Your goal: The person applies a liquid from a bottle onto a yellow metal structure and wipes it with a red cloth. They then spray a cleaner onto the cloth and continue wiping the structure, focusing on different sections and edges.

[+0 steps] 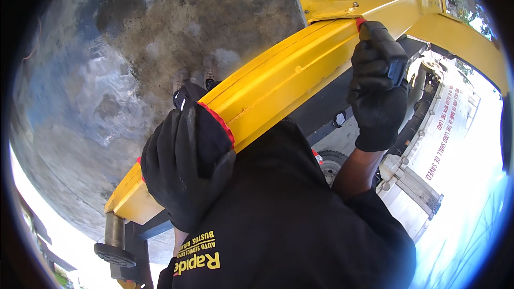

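A yellow steel lift arm [289, 75] runs slantwise across the view in front of my body. My left hand [179, 163], in a black glove, is closed over a black piece with red edging [217, 126] that lies across the arm's lower left part. The glove hides much of that piece. Also gloved in black, my right hand [377, 83] is closed around a black boxy hand-held tool [389, 51]. Its red tip [361, 23] meets the arm close to a yellow bracket plate [342, 6]. What the tool is cannot be made out.
At the arm's left end hangs a round dark pad [115, 255] on a metal post. Stained concrete floor [134, 32] spreads beyond the arm. A vehicle wheel [333, 166] and a white truck body [455, 128] with red lettering stand to the right. Another yellow beam [460, 37] curves at the far right.
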Demonstrator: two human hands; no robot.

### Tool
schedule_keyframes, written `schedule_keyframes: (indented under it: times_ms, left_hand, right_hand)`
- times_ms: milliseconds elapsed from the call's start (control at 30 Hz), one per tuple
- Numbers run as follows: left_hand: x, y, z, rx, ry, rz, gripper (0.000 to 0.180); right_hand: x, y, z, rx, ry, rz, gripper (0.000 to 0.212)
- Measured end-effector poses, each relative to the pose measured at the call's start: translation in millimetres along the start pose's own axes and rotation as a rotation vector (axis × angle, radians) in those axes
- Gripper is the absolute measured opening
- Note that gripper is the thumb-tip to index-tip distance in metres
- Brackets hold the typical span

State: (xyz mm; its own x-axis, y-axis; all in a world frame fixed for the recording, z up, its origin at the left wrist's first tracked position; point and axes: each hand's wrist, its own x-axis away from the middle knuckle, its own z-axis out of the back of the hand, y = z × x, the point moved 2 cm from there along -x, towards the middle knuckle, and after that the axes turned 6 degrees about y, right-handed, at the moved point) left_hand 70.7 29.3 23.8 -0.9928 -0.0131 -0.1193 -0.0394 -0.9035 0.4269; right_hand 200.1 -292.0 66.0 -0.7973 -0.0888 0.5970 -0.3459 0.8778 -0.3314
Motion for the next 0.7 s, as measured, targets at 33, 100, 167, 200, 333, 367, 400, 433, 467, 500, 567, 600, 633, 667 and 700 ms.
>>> schedule_keyframes:
  times_ms: [33, 100, 167, 200, 333, 367, 400, 433, 467, 500, 567, 600, 633, 667, 700]
  left_hand:
    - [1.4, -0.4, -0.2, -0.003, -0.001, 0.003, 0.071]
    - [4.3, -0.8, -0.4, -0.009, -0.002, 0.008, 0.073]
    - [-3.9, 1.1, -2.4, 0.031, 0.012, 0.011, 0.07]
    - [-7.8, 2.2, -3.7, 0.05, 0.02, 0.011, 0.07]
    - [-5.9, 2.9, -3.6, 0.059, 0.042, 0.011, 0.069]
    - [-6.1, 3.0, -3.5, 0.066, 0.045, 0.01, 0.07]
    - [-6.0, 3.3, -3.6, 0.072, 0.048, 0.008, 0.07]
    - [-5.6, 3.4, -4.2, 0.071, 0.053, 0.01, 0.07]
    - [-5.1, 3.6, -4.7, 0.069, 0.059, 0.012, 0.071]
    - [-4.5, 3.8, -4.9, 0.067, 0.064, 0.014, 0.071]
    - [-5.2, 3.5, -4.4, 0.075, 0.064, 0.01, 0.071]
    - [-5.0, 3.4, -4.3, 0.079, 0.065, 0.008, 0.071]
    - [-5.1, 2.7, -5.2, 0.09, 0.066, 0.006, 0.071]
    - [-5.0, 1.9, -6.1, 0.1, 0.067, 0.004, 0.071]
    - [-5.2, 1.7, -6.6, 0.11, 0.068, 0.003, 0.071]
  right_hand:
    - [0.1, 1.0, -0.3, 0.022, -0.028, -0.001, 0.052]
    - [-0.3, 4.8, -2.3, 0.024, 0.004, 0.025, 0.052]
    - [-5.5, 2.3, -5.1, 0.036, 0.016, 0.059, 0.052]
    - [-8.4, 0.5, -5.9, 0.047, 0.016, 0.074, 0.052]
    - [-10.4, -3.2, 3.2, 0.049, -0.044, 0.058, 0.052]
    - [-11.0, -4.0, 5.2, 0.041, -0.054, 0.047, 0.053]
    - [-11.3, -4.2, 6.3, 0.023, -0.048, 0.035, 0.053]
    - [-11.4, -4.5, 7.3, 0.007, -0.04, 0.018, 0.053]
    - [-11.0, -4.7, 8.8, -0.011, -0.031, 0.001, 0.053]
    - [-10.0, -6.5, 10.4, -0.028, -0.017, -0.018, 0.054]
    - [-8.4, -7.5, 11.4, -0.062, 0.008, -0.041, 0.055]
    - [-7.2, -7.5, 11.8, -0.081, 0.018, -0.045, 0.056]
    - [-7.4, -7.6, 11.9, -0.102, 0.023, -0.05, 0.056]
    - [-6.2, -7.3, 11.7, -0.078, 0.02, -0.029, 0.057]
    - [-3.2, -6.1, 11.4, -0.055, 0.017, -0.007, 0.058]
